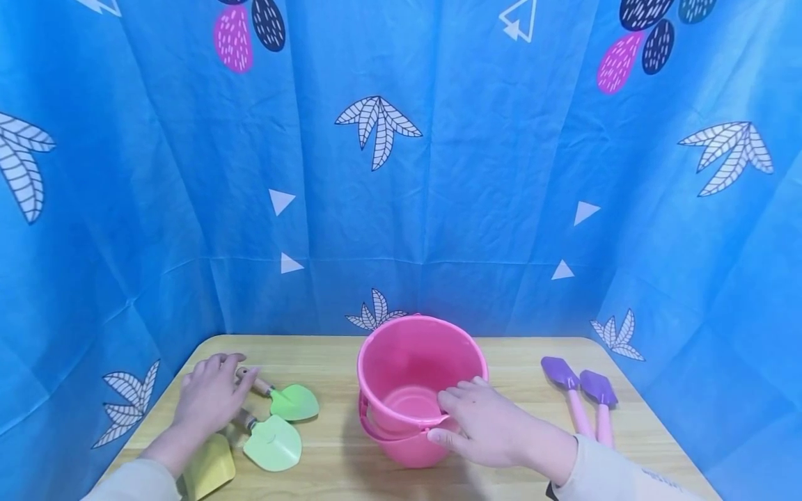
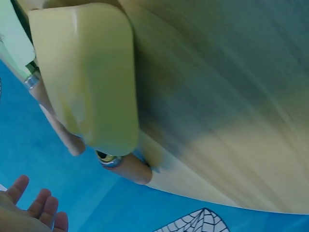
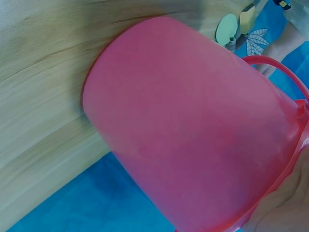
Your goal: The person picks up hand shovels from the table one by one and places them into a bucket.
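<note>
A pink bucket [image 1: 416,348] stands upright on the wooden table, its handle hanging along its outside. My right hand [image 1: 482,424] grips the near right rim, fingers over the inside and thumb outside. In the right wrist view the bucket wall [image 3: 183,121] fills most of the frame. My left hand [image 1: 211,393] hovers over the wooden handles of the garden trowels at the left, fingers loosely extended and holding nothing. Beside it lie a bright green trowel [image 1: 296,402], a pale green trowel [image 1: 273,443] and a yellow shovel [image 2: 87,77], partly hidden by my left forearm in the head view.
Two purple shovels with pink handles, one farther left [image 1: 560,372] and one farther right [image 1: 598,387], lie at the table's right side, their handle ends behind my right sleeve. A blue patterned curtain [image 1: 489,195] surrounds the table [image 1: 520,358] at the back and sides.
</note>
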### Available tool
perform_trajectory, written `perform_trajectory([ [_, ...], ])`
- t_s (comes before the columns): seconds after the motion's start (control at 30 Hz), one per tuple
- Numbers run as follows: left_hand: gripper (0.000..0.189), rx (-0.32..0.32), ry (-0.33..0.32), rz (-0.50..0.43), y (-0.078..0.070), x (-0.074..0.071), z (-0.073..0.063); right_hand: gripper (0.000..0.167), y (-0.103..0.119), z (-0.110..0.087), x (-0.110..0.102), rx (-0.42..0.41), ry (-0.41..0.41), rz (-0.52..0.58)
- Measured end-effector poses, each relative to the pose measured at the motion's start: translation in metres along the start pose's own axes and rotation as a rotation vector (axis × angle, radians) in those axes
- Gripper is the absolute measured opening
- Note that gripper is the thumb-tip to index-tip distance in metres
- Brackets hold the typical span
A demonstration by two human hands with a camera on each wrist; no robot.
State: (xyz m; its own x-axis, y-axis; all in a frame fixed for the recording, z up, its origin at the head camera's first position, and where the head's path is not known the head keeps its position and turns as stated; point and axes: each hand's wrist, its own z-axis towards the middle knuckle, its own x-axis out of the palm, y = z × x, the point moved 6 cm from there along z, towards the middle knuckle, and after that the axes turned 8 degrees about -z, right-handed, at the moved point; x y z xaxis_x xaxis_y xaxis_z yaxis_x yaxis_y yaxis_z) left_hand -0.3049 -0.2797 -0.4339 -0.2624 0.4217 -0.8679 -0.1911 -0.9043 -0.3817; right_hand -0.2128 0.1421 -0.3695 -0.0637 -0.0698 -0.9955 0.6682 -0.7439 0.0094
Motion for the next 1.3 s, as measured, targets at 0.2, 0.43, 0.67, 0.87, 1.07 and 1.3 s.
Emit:
perform_trajectory([
  [0.2,0.073,-0.060,0.015,0.015,0.016,0.002,-0.001,0.043,0.000,0.000,0.000,0.005,0.008,0.008],
  [0.43,0.066,-0.126,0.054,0.034,0.030,0.004,-0.004,0.044,0.000,0.000,-0.001,-0.002,0.001,0.003],
  [0.67,0.066,-0.195,0.113,0.064,0.049,0.006,-0.004,0.042,0.000,0.000,-0.001,0.001,-0.003,0.005],
  [0.87,0.071,-0.234,0.171,0.085,0.061,0.009,-0.005,0.037,0.000,0.000,-0.001,0.000,0.002,0.020],
  [1.07,0.075,-0.277,0.201,0.082,0.064,0.009,-0.009,0.033,0.001,0.000,-0.001,-0.002,-0.005,0.016],
  [1.3,0.079,-0.355,0.256,0.077,0.068,0.009,-0.014,0.034,0.002,0.001,-0.002,-0.008,-0.014,0.011],
])
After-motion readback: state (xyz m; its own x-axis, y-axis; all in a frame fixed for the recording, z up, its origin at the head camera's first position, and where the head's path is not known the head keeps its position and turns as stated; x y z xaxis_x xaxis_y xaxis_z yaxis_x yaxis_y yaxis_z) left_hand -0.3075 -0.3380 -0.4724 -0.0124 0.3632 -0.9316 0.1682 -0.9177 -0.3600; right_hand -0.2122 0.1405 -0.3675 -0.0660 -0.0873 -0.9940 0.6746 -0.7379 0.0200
